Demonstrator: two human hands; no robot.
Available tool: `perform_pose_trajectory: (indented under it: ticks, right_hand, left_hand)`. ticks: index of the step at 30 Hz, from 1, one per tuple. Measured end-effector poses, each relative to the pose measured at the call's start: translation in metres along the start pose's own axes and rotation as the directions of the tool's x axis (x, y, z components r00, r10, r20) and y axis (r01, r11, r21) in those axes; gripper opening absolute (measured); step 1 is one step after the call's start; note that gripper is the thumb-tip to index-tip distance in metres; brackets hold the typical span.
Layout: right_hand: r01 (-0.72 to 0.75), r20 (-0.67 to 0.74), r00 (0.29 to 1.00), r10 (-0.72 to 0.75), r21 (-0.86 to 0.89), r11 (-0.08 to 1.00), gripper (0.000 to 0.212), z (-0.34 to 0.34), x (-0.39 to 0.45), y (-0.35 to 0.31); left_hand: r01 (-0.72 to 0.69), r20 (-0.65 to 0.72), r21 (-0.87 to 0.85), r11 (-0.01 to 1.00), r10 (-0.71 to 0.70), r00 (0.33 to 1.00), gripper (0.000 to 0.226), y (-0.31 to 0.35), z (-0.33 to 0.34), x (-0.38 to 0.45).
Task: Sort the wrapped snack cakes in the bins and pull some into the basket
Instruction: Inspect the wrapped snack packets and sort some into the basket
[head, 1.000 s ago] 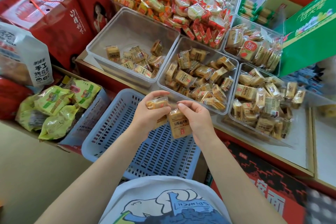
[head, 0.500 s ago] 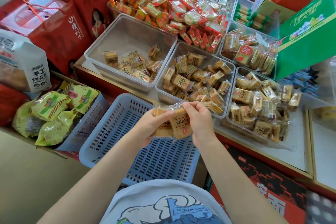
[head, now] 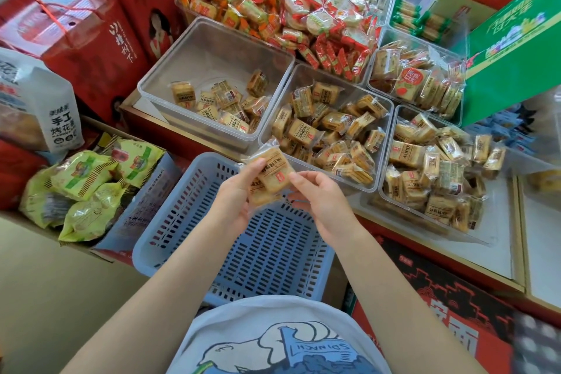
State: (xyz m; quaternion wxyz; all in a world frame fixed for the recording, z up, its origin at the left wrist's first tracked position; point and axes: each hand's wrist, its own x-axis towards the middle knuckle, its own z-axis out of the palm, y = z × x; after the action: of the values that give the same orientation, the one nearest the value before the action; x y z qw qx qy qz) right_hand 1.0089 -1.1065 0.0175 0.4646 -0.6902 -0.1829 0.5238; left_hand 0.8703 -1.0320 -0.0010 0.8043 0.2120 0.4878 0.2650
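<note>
You hold two wrapped snack cakes stacked together above the far edge of the blue basket, just this side of the bins. Your left hand has its grip closed around them, thumb on the top face of the upper cake and fingers underneath the lower one. Your right hand meets the stack from the right, with its grip loosely curled and its fingertips pinching the right edge of the wrapper. The slotted floor of the basket shows bare beneath your hands. Just beyond the stack sits the middle clear bin, well filled with the same tan cakes. To its left, the left clear bin holds only a small cluster of them along its near side. To the right, the right clear bin is heaped with more. All three stand on the tabletop with its gold-coloured edge. Farther back lie bins of orange and red wrapped snacks. A green carton stands at the far right, red gift boxes at the far left, and yellow-green snack bags lie in a box to the left of the basket.
</note>
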Motion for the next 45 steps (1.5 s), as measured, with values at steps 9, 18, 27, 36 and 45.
perform_pose_trajectory:
  ticks: [9, 18, 27, 36, 45]
  right_hand:
    - [0.091, -0.025, 0.996, -0.091, 0.014, 0.996, 0.012, 0.000, 0.000, 0.003]
    - [0.023, -0.069, 0.997, -0.026, -0.044, 0.999, 0.018, -0.003, 0.001, 0.006]
    - [0.088, 0.042, 0.995, -0.086, -0.047, 0.995, 0.021, -0.006, -0.004, 0.001]
    - [0.115, -0.022, 0.993, -0.114, 0.066, 0.991, 0.015, -0.006, -0.001, 0.007]
    - [0.194, -0.013, 0.981, -0.194, 0.139, 0.971, 0.016, -0.006, -0.004, 0.002]
  left_hand:
    - [0.021, 0.049, 0.069, 0.997, -0.024, 0.998, 0.034, -0.007, 0.000, 0.000]
    - [-0.046, 0.069, 0.093, 0.995, 0.040, 0.997, 0.071, -0.011, -0.005, 0.002]
    - [-0.043, 0.041, 0.058, 0.997, 0.041, 0.998, 0.067, -0.011, -0.009, 0.005]
    - [0.004, 0.059, 0.075, 0.997, -0.008, 0.998, 0.054, -0.012, -0.010, 0.005]
    - [0.119, 0.034, 0.057, 0.991, -0.121, 0.992, 0.036, -0.007, -0.008, 0.006]
